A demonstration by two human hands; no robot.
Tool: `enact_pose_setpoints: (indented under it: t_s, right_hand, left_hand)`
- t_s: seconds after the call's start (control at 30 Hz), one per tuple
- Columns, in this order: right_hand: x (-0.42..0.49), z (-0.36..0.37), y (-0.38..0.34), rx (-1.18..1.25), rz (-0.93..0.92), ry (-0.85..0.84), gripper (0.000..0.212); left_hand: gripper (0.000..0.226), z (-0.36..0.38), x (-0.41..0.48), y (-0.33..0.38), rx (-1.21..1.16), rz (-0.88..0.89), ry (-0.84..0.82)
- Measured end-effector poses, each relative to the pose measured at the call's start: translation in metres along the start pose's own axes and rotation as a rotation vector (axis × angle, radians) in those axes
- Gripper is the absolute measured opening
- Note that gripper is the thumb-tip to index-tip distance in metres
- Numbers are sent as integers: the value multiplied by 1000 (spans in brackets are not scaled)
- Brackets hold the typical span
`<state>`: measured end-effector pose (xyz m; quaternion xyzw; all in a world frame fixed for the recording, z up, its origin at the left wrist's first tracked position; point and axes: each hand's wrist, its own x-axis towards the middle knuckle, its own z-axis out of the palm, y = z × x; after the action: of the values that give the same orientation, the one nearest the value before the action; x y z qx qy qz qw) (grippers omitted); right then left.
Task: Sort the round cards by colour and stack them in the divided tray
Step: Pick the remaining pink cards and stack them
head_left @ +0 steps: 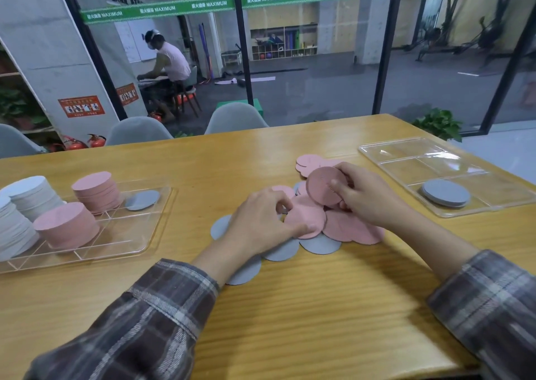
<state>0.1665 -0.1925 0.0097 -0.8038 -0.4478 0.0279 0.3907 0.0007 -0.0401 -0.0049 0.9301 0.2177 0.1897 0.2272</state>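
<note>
Under left hand [261, 223]: grey cards [319, 245] partly hidden.

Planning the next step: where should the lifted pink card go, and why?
Probably into a bare compartment of the right tray, near the right hand that grips the pink card; its only stack is grey, so pink needs its own section.

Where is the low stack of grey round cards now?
The stack of grey round cards lies at the right of the head view, in the near-left corner of the clear plastic divided tray, just right of the right hand.
</note>
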Motion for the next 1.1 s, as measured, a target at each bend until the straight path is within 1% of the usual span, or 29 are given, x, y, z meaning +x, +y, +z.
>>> enact_pose_setpoints:
  t_s: [0.1,0.2,0.33,0.4,0.5,0.57,0.7,0.77,0.9,0.97,1.03,1.1]
  right_hand:
    - [1,1,0,10,15,5,9]
    - [0,4,-2,5,20,-16,11]
    - [-1,4,-3,23,-31,6,15]
    - [-2,4,-5,46,-69,14,20]
    - [-3,6,-7,72,-88,-19,23]
    - [-2,9,-6,132,-78,-66,21]
    - [-2,14,-5,270,-44,-138,29]
    - [-1,16,-4,320,-32,-165,29]
    - [-1,17,-5,278,-67,-191,22]
    - [-1,16,-4,246,-55,-166,21]
    - [-1,14,-2,221,-27,-109,18]
    - [0,11,-2,196,6,-42,18]
  left_hand:
    - [46,-5,-3,-4,-60,9,-17]
    - [38,-11,-2,-7,-147,26,-3]
    - [30,-17,-1,-7,-364,22,-17]
    - [29,-18,0,-8,-475,25,12]
    - [23,-17,3,-11,-566,37,106]
    - [22,-14,4,-10,-557,43,170]
    - [23,-9,5,0,-533,64,267]
    - [23,-6,8,3,-538,70,295]
    - [22,-1,9,6,-506,81,308]
    - [19,0,10,5,-464,86,323]
    - [17,0,9,3,-381,82,292]
    - [21,1,6,-1,-253,78,177]
